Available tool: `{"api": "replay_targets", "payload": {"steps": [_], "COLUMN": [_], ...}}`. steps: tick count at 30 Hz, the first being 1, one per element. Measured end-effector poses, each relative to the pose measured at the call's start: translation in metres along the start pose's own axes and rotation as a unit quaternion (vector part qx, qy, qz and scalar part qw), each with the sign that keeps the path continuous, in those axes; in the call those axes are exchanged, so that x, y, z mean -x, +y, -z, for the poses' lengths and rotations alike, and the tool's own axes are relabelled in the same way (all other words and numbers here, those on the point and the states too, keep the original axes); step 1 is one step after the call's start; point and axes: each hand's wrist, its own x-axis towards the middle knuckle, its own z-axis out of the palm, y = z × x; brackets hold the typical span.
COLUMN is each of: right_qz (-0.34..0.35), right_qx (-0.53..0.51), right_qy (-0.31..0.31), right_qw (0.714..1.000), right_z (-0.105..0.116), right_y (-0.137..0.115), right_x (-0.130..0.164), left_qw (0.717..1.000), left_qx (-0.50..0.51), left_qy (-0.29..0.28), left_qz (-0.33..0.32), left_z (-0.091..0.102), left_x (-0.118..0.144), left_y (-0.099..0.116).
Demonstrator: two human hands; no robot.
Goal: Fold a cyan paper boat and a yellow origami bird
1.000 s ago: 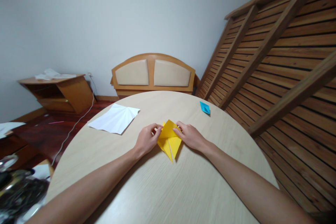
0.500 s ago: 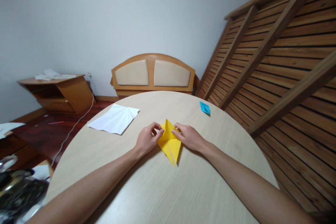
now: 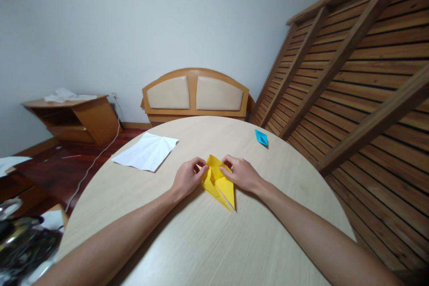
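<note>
Change since earlier frame: yellow folded paper (image 3: 219, 181) has swung, its long point now aimed toward the right arm; upper flap pressed lower.
Location: flat on round table (image 3: 201, 241), between the hands.
Left hand (image 3: 187, 178): pinching left upper corner.
Right hand (image 3: 241, 174): fingertips pinching top fold.
Handling: light, thin, creases readily; likely slides; best held at edges.

Stuff on and around my table (image 3: 208, 250)
White creased sheet (image 3: 146, 152) at 10 o'clock, blue folded paper (image 3: 261, 137) at 1, headboard (image 3: 196, 94) at 12, wooden side table (image 3: 75, 116) far left.
</note>
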Motion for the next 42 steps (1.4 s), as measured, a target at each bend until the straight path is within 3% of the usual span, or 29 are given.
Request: {"api": "replay_targets", "payload": {"steps": [14,24,31,37,42], "right_qz": [0.011,0.0,-0.03,-0.044,-0.042], "right_qx": [-0.067,-0.134,-0.225,-0.318,-0.333], "right_qy": [0.006,-0.005,0.004,-0.051,-0.067], "right_qw": [0.998,0.991,0.974,0.946,0.94], "right_z": [-0.002,-0.002,-0.003,-0.011,-0.012], "right_y": [-0.002,-0.009,-0.007,0.007,0.004], "right_x": [0.001,0.002,0.0,-0.002,-0.002], "left_qw": [1.0,0.999,0.998,0.998,0.997], "left_qx": [-0.023,0.037,0.05,0.061,0.07], "left_qy": [0.005,-0.001,-0.001,-0.003,-0.016], "left_qz": [0.02,0.033,0.034,0.033,0.02], "left_z": [-0.001,-0.002,0.0,-0.001,-0.003], "left_x": [0.001,0.0,0.0,0.0,0.0], "left_y": [-0.001,0.003,0.006,0.005,0.004]}}
